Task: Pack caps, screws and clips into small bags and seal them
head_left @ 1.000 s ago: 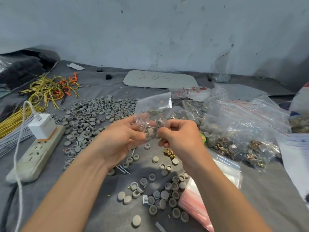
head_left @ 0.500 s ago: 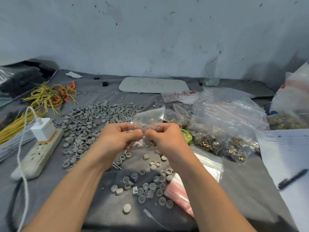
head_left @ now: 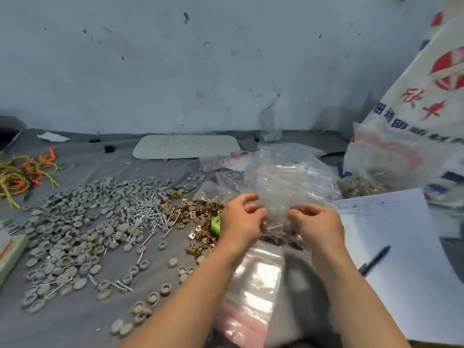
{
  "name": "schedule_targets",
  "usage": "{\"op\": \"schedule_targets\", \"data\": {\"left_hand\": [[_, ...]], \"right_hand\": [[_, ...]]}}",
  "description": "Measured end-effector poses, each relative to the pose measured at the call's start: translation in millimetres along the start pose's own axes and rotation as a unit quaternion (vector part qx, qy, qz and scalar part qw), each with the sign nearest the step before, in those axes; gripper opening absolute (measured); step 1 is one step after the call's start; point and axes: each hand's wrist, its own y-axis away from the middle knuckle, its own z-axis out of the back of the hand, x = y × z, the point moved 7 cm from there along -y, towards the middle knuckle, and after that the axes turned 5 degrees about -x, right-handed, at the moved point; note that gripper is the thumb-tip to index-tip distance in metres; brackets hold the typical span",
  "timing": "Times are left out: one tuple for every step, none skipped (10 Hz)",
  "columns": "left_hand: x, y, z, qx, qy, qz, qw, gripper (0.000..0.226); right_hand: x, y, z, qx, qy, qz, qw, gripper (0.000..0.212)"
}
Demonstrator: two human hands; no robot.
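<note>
My left hand [head_left: 241, 217] and my right hand [head_left: 316, 225] are close together, fingers curled, each pinching one side of a small clear bag [head_left: 276, 223] that holds screws and small parts. The bag hangs low over a heap of clear bags [head_left: 288, 182] on the grey cloth. Grey caps [head_left: 75, 222] spread wide over the left of the cloth. Silver screws [head_left: 150, 214] lie in a loose pile beside them. Gold clips [head_left: 198, 217] lie just left of my left hand.
A stack of empty zip bags [head_left: 253, 285] lies under my forearms. White paper [head_left: 406, 234] with a pen [head_left: 374, 259] is at the right, a printed sack [head_left: 414, 121] behind it. A green object [head_left: 215, 223], a power strip [head_left: 10, 254] and yellow-orange ties [head_left: 20, 174] lie left.
Both hands have carried the small bag to the right and lowered it toward the heap of clear bags. The view has swung right, bringing the paper and sack into sight.
</note>
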Motion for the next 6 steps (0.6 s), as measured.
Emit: {"op": "schedule_targets", "data": {"left_hand": [[-1, 7, -8, -0.078, -0.177, -0.160, 0.968, 0.038], [6, 5, -34, -0.011, -0.332, -0.290, 0.898, 0.025], [31, -12, -58, 0.101, -0.445, -0.273, 0.847, 0.029], [46, -18, -63, 0.103, -0.442, -0.277, 0.847, 0.036], [44, -16, -60, 0.088, -0.398, -0.264, 0.874, 0.035], [24, 3, -32, 0.035, -0.319, -0.212, 0.923, 0.019]], "right_hand": [[1, 7, 29, -0.178, 0.097, 0.140, 0.969, 0.021], [3, 5, 7, -0.102, 0.153, 0.230, 0.956, 0.021], [-23, -2, -37, 0.067, 0.203, 0.215, 0.953, 0.033], [-37, -1, -44, 0.061, 0.193, 0.234, 0.951, 0.030], [-43, -8, -55, 0.075, 0.219, 0.235, 0.944, 0.031], [-35, -1, -45, 0.100, 0.240, 0.236, 0.936, 0.039]]}}
